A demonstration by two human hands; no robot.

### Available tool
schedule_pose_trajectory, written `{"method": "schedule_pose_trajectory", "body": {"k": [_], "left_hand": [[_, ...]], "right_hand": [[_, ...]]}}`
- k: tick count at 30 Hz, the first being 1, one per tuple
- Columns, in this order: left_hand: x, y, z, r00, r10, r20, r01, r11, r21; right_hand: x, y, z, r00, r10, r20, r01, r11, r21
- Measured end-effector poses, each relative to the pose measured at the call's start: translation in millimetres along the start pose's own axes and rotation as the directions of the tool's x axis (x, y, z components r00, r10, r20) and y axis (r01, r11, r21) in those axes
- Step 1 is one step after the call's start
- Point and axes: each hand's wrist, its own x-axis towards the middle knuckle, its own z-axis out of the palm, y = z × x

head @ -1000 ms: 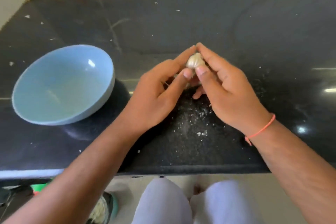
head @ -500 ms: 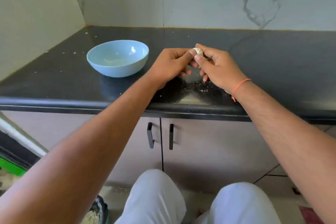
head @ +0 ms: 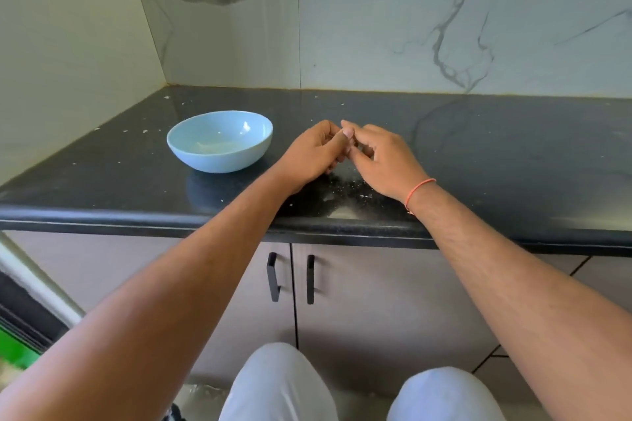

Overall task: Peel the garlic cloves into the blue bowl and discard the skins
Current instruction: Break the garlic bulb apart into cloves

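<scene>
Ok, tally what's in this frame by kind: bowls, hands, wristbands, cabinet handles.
Bowls: 1, the blue bowl on the black counter
Hands: 2, left hand and right hand, fingertips together
Wristbands: 1, orange wristband on the right wrist
Cabinet handles: 2, and
Total: 6

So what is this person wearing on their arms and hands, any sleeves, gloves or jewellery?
No gloves or sleeves: both forearms are bare to the frame's edge. The right hand has a thin orange thread bracelet round its wrist. The left hand wears nothing visible. No rings show.
</scene>
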Motion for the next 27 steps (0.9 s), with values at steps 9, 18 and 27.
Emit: {"method": "schedule_pose_trajectory", "body": {"k": [9,18,27], "left_hand": [[14,1,7,0.993,-0.094,-0.067,0.092,0.995,-0.035],[20,-3,6,0.976,-0.131,-0.175,0.110,0.986,-0.125],[25,-1,-1,0.990,-0.128,-0.063,0.124,0.991,-0.057]], "right_hand": [[22,12,14,0.991,-0.132,-0.024,0.130,0.988,-0.082],[30,9,23,0.975,-0.210,-0.072,0.204,0.975,-0.085],[29,17,6,0.998,0.021,0.054,-0.027,0.994,0.108]]}}
